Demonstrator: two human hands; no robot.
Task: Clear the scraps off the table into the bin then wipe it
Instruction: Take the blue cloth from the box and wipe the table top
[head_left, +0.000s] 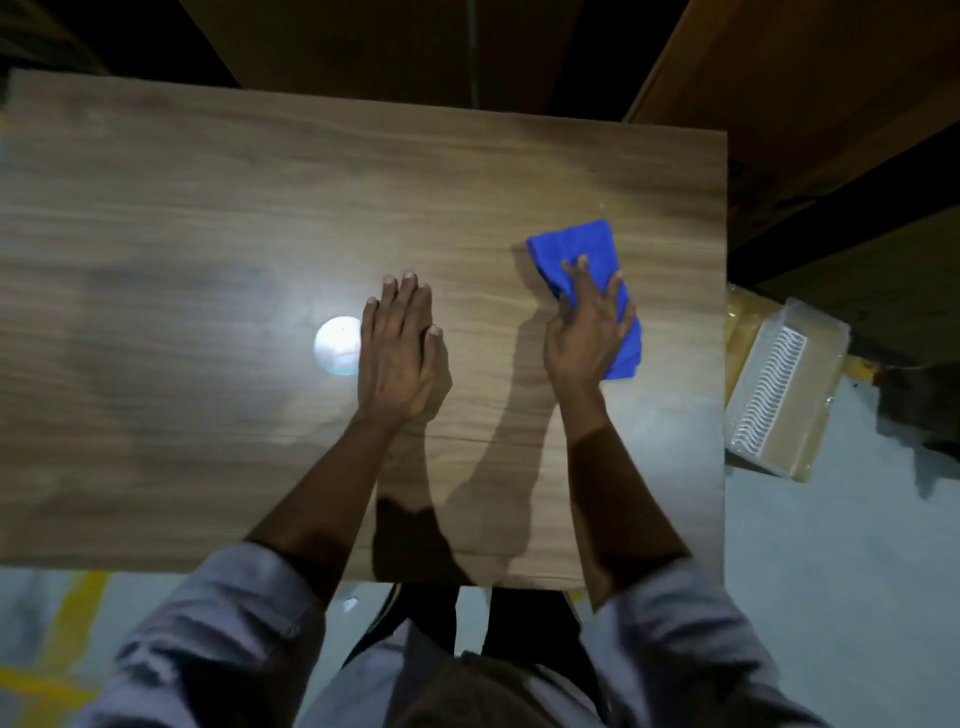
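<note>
A folded blue cloth (574, 249) lies on the right part of the wooden table (208, 234). My right hand (589, 327) presses down on the cloth's near half, fingers spread over it and gripping a fold. My left hand (397, 353) rests flat on the bare tabletop near the middle, palm down, fingers together, holding nothing. A bright round glare spot (336, 352) shines on the wood just left of my left hand. No scraps show on the tabletop, and no bin is in view.
A clear plastic rack on a cardboard box (779, 389) sits on the grey floor right of the table. Wooden panels (805, 78) stand behind the far right corner. Yellow floor markings (78, 608) run below the table's near left edge.
</note>
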